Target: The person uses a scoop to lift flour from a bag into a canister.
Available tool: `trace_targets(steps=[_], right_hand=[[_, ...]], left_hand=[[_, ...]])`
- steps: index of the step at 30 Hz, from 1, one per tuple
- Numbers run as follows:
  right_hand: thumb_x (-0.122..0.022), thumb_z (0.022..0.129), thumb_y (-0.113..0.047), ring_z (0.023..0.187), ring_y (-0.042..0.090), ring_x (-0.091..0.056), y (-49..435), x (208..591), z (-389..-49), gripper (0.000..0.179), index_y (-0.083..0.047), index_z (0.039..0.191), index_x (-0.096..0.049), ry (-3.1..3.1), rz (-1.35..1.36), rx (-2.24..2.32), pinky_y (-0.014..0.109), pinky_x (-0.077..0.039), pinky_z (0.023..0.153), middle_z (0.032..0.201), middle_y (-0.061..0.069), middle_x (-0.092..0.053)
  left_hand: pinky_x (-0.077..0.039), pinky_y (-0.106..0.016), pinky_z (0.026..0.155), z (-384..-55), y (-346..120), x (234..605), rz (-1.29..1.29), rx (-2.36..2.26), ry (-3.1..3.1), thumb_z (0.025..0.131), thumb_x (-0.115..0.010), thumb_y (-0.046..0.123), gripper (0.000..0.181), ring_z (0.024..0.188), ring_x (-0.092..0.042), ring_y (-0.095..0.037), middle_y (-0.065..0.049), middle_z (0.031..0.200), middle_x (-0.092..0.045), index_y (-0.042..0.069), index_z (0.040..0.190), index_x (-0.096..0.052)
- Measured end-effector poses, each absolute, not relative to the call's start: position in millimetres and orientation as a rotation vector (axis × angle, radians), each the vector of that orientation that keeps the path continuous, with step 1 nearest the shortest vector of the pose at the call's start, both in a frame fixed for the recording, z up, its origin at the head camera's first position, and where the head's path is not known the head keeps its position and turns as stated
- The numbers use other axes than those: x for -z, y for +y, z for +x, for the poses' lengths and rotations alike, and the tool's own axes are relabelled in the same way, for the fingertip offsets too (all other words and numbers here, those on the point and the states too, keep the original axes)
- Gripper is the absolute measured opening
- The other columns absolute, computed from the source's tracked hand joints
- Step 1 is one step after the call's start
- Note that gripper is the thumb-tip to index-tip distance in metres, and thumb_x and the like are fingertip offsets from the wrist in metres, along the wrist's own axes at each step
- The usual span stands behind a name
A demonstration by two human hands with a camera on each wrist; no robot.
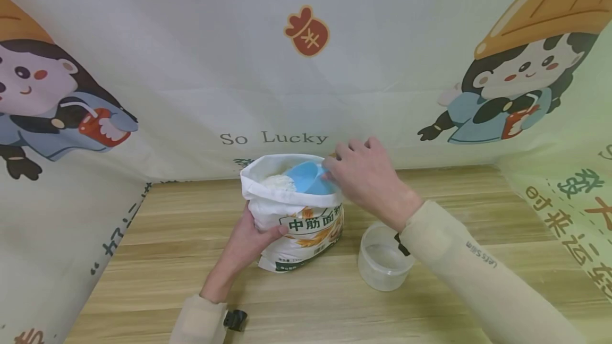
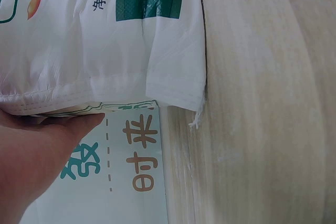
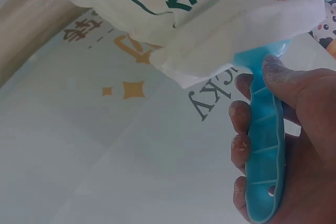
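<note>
A white flour bag (image 1: 296, 246) with green lettering stands upright on the table, its rim folded outward around the white flour (image 1: 279, 183). My left hand (image 1: 246, 243) holds the bag by its left side, thumb across the printed front. Inside the bag's mouth lies the bowl of a blue scoop (image 1: 302, 175), tilted beside the flour. My right hand (image 1: 368, 179) grips the scoop by its ribbed handle (image 3: 264, 140) above the bag's right rim. White powder dusts the fingertips (image 3: 240, 144) in the right wrist view. The bag's wall hides part of the scoop's bowl there.
To the right of the bag, a clear round tub (image 1: 384, 264) sits open under my right forearm. The wood-grain table (image 1: 311, 312) meets printed cloth walls (image 1: 382, 78) at the back and both sides.
</note>
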State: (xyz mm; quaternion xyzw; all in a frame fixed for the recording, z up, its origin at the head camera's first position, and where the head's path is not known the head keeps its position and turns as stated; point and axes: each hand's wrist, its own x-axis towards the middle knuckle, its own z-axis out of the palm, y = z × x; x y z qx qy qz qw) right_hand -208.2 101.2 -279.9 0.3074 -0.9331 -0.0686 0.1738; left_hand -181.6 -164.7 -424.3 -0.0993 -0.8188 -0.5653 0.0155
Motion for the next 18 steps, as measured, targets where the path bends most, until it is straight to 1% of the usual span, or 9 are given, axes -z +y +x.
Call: trace_targets(steps=[6,10,12,18], right_hand=[[-0.064,0.103,-0.041,0.092,0.026,-0.059,103.4,289.9,-208.3,0.029,-0.022,0.121,-0.075,-2.605,0.877,0.072,0.041,-0.045,0.078,0.106,0.004,-0.070],[-0.063,0.103,-0.041,0.100,0.028,-0.062,105.5,293.7,-209.3,0.032,-0.020,0.124,-0.074,-2.627,0.874,-0.010,0.043,-0.046,0.082,0.116,0.006,-0.072],[-0.063,0.103,-0.042,0.104,0.029,-0.062,107.3,294.9,-210.7,0.034,-0.019,0.125,-0.074,-2.654,0.859,-0.045,0.045,-0.048,0.085,0.118,0.006,-0.072],[-0.062,0.103,-0.043,0.106,0.030,-0.064,116.0,297.0,-213.9,0.038,-0.017,0.128,-0.072,-2.681,0.818,-0.161,0.049,-0.050,0.089,0.113,0.007,-0.072]], left_hand=[[-0.048,-0.052,0.104,-181.3,-164.7,424.3,-0.312,1.751,-2.551,0.086,-0.084,0.017,0.090,0.123,-0.059,-0.034,-0.019,0.137,-0.059,0.009,0.156,-0.028],[-0.049,-0.051,0.104,-181.0,-164.7,424.0,-0.295,1.744,-2.554,0.086,-0.084,0.018,0.090,0.122,-0.059,-0.034,-0.019,0.136,-0.059,0.008,0.156,-0.028],[-0.048,-0.051,0.104,-181.0,-164.6,423.8,-0.290,1.747,-2.554,0.086,-0.085,0.017,0.091,0.122,-0.059,-0.034,-0.019,0.136,-0.059,0.008,0.157,-0.028],[-0.048,-0.053,0.104,-182.3,-165.1,425.9,-0.290,1.744,-2.560,0.085,-0.085,0.018,0.094,0.124,-0.058,-0.035,-0.019,0.137,-0.059,0.009,0.157,-0.026]])
